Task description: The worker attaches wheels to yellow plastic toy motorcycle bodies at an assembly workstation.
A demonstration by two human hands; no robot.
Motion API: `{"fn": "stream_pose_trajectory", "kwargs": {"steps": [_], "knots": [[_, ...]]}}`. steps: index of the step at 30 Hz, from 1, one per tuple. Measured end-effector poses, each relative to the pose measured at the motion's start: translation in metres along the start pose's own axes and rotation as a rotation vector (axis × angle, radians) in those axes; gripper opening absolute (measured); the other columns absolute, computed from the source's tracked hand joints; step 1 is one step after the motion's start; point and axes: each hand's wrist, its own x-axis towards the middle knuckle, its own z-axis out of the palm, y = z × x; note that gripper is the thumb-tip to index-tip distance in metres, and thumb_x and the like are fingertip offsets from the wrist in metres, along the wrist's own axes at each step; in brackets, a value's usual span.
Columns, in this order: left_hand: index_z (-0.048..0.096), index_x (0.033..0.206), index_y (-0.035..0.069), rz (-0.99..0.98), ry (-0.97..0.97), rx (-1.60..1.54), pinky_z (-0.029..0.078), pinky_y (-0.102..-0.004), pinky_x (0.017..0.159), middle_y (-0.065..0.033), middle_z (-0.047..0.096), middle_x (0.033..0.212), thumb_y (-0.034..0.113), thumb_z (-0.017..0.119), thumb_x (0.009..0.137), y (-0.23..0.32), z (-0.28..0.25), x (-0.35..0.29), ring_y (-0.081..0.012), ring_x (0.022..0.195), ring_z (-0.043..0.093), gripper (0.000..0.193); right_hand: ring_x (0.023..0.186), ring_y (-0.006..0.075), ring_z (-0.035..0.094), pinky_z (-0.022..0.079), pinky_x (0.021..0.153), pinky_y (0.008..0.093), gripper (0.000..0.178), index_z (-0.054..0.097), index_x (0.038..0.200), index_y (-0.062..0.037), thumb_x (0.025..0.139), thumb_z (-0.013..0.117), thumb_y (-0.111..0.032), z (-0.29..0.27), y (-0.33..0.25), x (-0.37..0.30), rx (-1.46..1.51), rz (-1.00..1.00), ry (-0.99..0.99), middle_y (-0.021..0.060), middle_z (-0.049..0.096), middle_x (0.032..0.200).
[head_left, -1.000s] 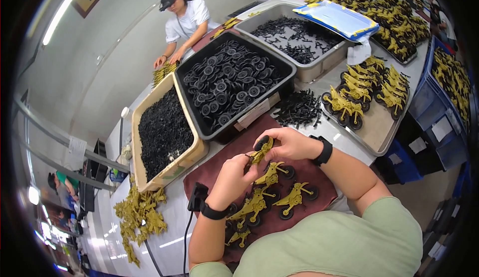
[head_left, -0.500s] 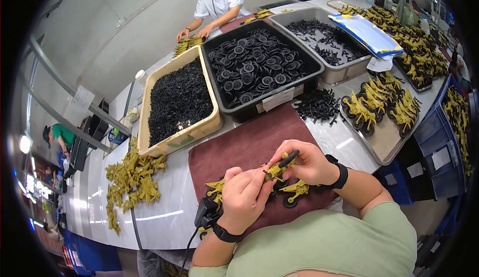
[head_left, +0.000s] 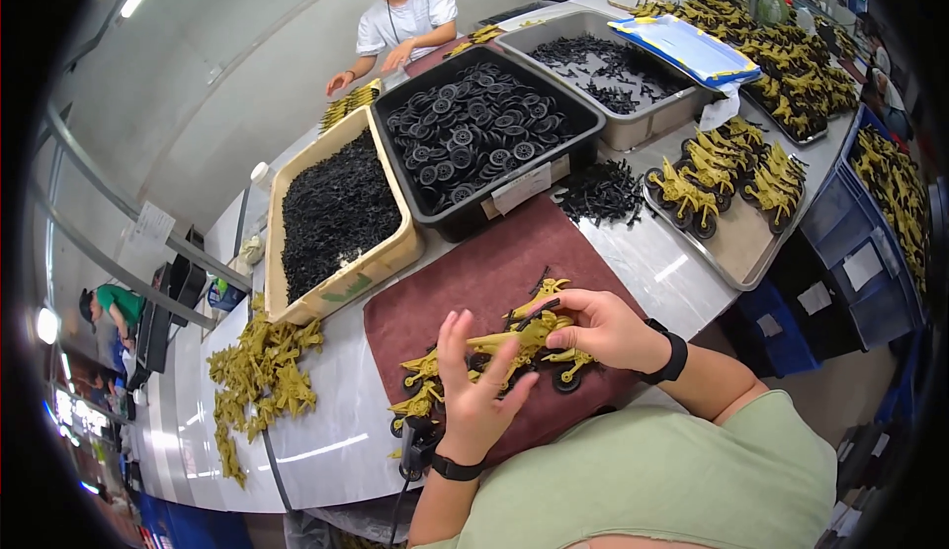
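the right hand point(head_left: 615, 337) pinches a yellow motorbike-shaped piece point(head_left: 538, 332) between thumb and fingers, just above the maroon cloth point(head_left: 460, 297), while the left hand point(head_left: 474, 409) faces it with fingers spread wide and no grip closed; whether a left fingertip touches the piece is hard to tell, as the fingers overlap it. for good handling, the pinch is best kept on the thick part of the body, clear of the thin ends, firm enough to stop twisting but light enough not to bend anything slim. the left hand would steady it best from the opposite end, both held clear of the wheeled yellow pieces point(head_left: 423, 391) lying on the cloth. the cloth lies on a shiny white table point(head_left: 326, 460), with a cream tub point(head_left: 397, 258) of small black parts, a black tub point(head_left: 471, 221) of wheels and a grey tub point(head_left: 647, 130) beyond it. a heap of yellow bodies point(head_left: 262, 361) lies at left; at right, a metal tray point(head_left: 736, 240) bears rows of wheeled ones near blue crates point(head_left: 840, 215). a co-worker point(head_left: 413, 23) in white is across the table, before a pale wall point(head_left: 267, 65).
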Motion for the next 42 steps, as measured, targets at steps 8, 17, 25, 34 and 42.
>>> {"fn": "stream_pose_trajectory", "kwargs": {"steps": [8,17,25,34,42], "knots": [[0.055,0.120,-0.005,-0.719,-0.046,-1.014,0.046,-0.0303,0.092,-0.0159,0.065,0.111,0.020,0.061,0.093,0.004,0.003,-0.022,-0.0200,0.104,0.060,0.038,0.092,0.0132,0.061,0.049,0.084,0.0275,0.032,0.063,0.112,-0.0049,0.081,0.064,0.005,0.004,-0.010,-0.016,-0.411,-0.136,0.071,0.0053,0.066,0.103],[0.044,0.127,0.000,-0.511,0.090,-0.677,0.045,-0.0356,0.095,-0.0168,0.050,0.127,-0.008,0.056,0.083,0.015,-0.015,0.001,-0.0260,0.110,0.057,0.047,0.088,0.0131,0.060,0.048,0.078,0.0270,0.029,0.055,0.116,0.0062,0.090,0.057,-0.007,-0.034,0.012,-0.012,-0.276,-0.012,0.370,0.0095,0.063,0.097],[0.016,0.148,0.033,-0.066,0.077,-1.957,0.037,-0.0624,0.090,-0.0152,0.021,0.150,0.027,0.061,0.091,0.091,-0.102,0.009,-0.0498,0.110,0.053,0.073,0.100,0.0410,0.058,0.047,0.085,0.0433,0.039,0.055,0.110,0.0078,0.090,0.060,-0.026,-0.058,0.044,0.027,-0.919,0.128,0.360,0.0274,0.061,0.104],[0.013,0.147,0.037,-0.084,-0.156,-2.125,0.037,-0.0598,0.088,-0.0130,0.019,0.150,0.024,0.061,0.090,0.070,-0.136,0.006,-0.0497,0.100,0.057,0.075,0.097,0.0395,0.061,0.048,0.084,0.0407,0.058,0.050,0.109,0.0063,0.078,0.073,-0.037,-0.049,0.047,0.049,-1.007,0.288,0.243,0.0279,0.062,0.104],[0.011,0.148,0.036,-0.087,-0.194,-2.216,0.036,-0.0590,0.090,-0.0167,0.017,0.150,0.025,0.061,0.088,0.083,-0.126,0.017,-0.0483,0.102,0.056,0.079,0.097,0.0335,0.062,0.049,0.084,0.0363,0.064,0.048,0.109,0.0089,0.075,0.076,-0.037,-0.053,0.035,0.049,-0.875,0.320,0.207,0.0266,0.062,0.102]]}}
